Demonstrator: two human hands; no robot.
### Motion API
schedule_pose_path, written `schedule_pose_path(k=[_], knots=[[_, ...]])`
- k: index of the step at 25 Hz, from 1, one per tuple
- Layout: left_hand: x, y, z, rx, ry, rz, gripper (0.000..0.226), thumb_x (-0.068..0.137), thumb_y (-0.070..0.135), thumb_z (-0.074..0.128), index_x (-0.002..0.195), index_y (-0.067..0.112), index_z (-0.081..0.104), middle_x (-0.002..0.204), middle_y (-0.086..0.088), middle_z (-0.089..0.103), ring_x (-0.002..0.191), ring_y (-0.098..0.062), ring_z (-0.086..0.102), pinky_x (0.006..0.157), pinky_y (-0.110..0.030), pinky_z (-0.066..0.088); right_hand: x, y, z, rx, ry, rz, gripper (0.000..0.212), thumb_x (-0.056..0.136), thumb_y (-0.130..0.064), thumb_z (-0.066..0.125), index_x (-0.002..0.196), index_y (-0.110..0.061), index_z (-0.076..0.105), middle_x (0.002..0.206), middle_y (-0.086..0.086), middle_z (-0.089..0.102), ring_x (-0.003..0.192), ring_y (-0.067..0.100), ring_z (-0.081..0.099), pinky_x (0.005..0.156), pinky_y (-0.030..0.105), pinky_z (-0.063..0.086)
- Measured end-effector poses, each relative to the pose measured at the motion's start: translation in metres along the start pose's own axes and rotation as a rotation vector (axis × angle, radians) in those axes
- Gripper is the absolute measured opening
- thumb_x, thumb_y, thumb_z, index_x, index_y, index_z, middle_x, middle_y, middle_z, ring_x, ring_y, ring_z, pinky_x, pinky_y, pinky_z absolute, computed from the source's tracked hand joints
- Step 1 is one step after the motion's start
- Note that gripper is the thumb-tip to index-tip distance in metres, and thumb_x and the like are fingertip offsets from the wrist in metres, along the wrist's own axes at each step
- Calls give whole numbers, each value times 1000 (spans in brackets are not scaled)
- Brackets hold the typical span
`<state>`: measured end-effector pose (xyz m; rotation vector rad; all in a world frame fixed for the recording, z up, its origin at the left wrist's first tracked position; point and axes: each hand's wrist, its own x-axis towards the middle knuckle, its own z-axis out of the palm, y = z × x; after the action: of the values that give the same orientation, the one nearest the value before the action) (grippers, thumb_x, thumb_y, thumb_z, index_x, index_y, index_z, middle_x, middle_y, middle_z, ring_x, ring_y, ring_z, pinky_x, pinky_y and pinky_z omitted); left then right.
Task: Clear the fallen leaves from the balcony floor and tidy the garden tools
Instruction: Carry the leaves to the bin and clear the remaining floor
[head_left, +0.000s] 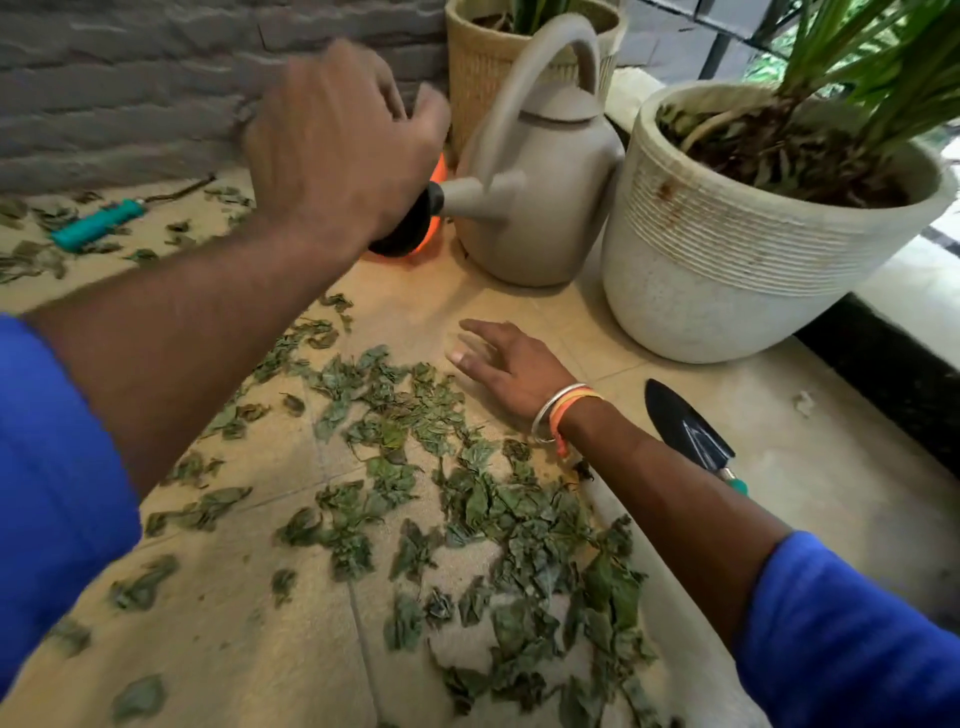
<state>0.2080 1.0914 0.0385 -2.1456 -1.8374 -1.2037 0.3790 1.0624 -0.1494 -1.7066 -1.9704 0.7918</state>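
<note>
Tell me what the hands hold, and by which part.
Right hand holds nothing, fingers spread by the leaves. Left hand is blurred, fingers hidden: cannot tell.

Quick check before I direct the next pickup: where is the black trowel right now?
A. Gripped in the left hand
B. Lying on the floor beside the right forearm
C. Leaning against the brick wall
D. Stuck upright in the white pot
B: the black trowel lies flat on the tiled floor just outside the right forearm, while the right hand rests with straight fingers on the tiles, apart from it.
</note>
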Motion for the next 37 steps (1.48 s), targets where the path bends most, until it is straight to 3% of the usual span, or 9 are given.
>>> schedule_pose_path(k=[5, 10, 14, 17, 21, 24, 29, 32, 37], knots=[[-26, -15, 10, -57, 22, -20, 45, 91, 61, 37, 74, 22, 56, 72, 3, 54, 67, -19, 48, 59, -30, 27, 1, 0, -1, -15, 42, -4, 68, 95, -62, 46, 150, -22, 37, 153, 5, 41, 141, 22, 37, 114, 32, 29], [-22, -24, 8, -346, 59, -78, 48, 96, 61, 37, 70, 22, 49, 64, 9, 45, 57, -6, 43, 55, -32, 31, 13, -32, 34, -314, -154, -140, 79, 95, -66, 37, 157, -20, 19, 164, 7, 14, 152, 24, 9, 122, 43, 9], [-45, -69, 12, -514, 52, -377, 53, 95, 59, 36, 82, 13, 60, 77, -4, 62, 68, -16, 56, 70, -46, 50, 18, -94, 72, -337, -305, -344, 70, 98, -59, 40, 154, -17, 30, 162, 12, 22, 147, 30, 24, 120, 48, 23], [-87, -114, 17, -325, -189, -274, 50, 100, 48, 40, 93, 6, 66, 89, -11, 68, 82, -28, 62, 73, -43, 47, -28, -105, 81, -232, -391, -524, 58, 98, -56, 44, 146, -23, 45, 156, 8, 37, 142, 25, 34, 117, 49, 28], [-133, -169, 16, -147, -547, 58, 51, 98, 56, 38, 117, 16, 63, 116, -8, 64, 108, -24, 57, 90, -37, 44, -106, -44, 22, -168, -24, -119, 58, 92, -69, 31, 145, -45, 37, 158, -14, 28, 149, 10, 12, 121, 51, 14], [-156, -173, 22, -149, -704, 202, 63, 95, 66, 31, 133, 21, 53, 139, -4, 53, 127, -20, 45, 108, -46, 37, -148, 0, -23, -235, -25, 193, 74, 85, -79, 19, 151, -44, 23, 162, -14, 14, 149, 6, 4, 122, 49, 11], [-166, -120, 53, -305, -851, 255, 64, 96, 64, 34, 146, 26, 43, 155, 3, 38, 143, -9, 29, 117, -30, 22, -146, -43, 34, -219, -259, -94, 75, 91, -73, 27, 155, -32, 23, 164, -6, 13, 150, 10, 9, 124, 40, 9], [-162, -94, 67, -314, -978, 354, 72, 94, 70, 31, 151, 26, 37, 159, 4, 34, 147, -8, 24, 122, -38, 22, -167, -56, 37, -152, -118, -231, 60, 97, -61, 37, 148, -31, 39, 158, -6, 31, 147, 10, 19, 121, 28, 8], [-175, -60, 85, -319, -1065, 434, 78, 93, 69, 28, 155, 22, 29, 163, 1, 24, 151, -10, 13, 124, -35, 13, -239, 9, -6, -245, 159, 353, 72, 89, -76, 15, 152, -42, 19, 162, -14, 15, 148, 5, 9, 119, 51, 23]])
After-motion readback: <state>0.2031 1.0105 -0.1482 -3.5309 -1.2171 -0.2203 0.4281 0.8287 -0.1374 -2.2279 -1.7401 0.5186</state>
